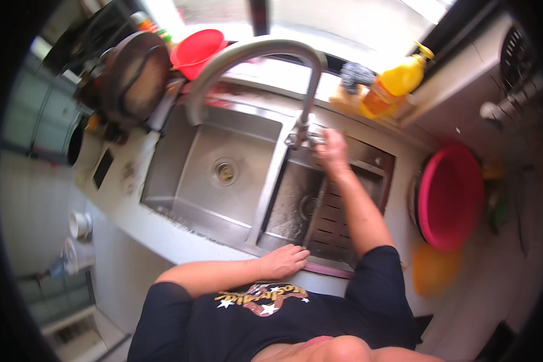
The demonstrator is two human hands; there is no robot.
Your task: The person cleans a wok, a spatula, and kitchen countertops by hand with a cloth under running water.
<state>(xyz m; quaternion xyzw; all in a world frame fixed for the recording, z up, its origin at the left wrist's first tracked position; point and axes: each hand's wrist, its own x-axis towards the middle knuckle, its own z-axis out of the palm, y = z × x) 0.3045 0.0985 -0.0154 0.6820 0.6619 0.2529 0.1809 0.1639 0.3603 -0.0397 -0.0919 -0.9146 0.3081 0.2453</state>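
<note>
My right hand (331, 151) reaches to the base of the curved metal faucet (304, 104) and closes on its handle (316, 135); blur hides the exact grip. The spout arches over the larger left basin (224, 140) of a stainless steel double sink, where a drain strainer (226, 172) sits. My left hand (284, 261) rests, holding nothing, on the sink's front edge below the smaller right basin (294, 194). A slotted metal drain tray (330, 221) covers part of that basin, partly behind my right forearm. Wet specks show on the basin floor.
Behind the sink stand a red plastic basin (199, 52), a yellow pump bottle (396, 83) and a grey scrubber (356, 77). A round pan or lid (138, 79) leans at the back left. To the right is a pink basin (452, 199).
</note>
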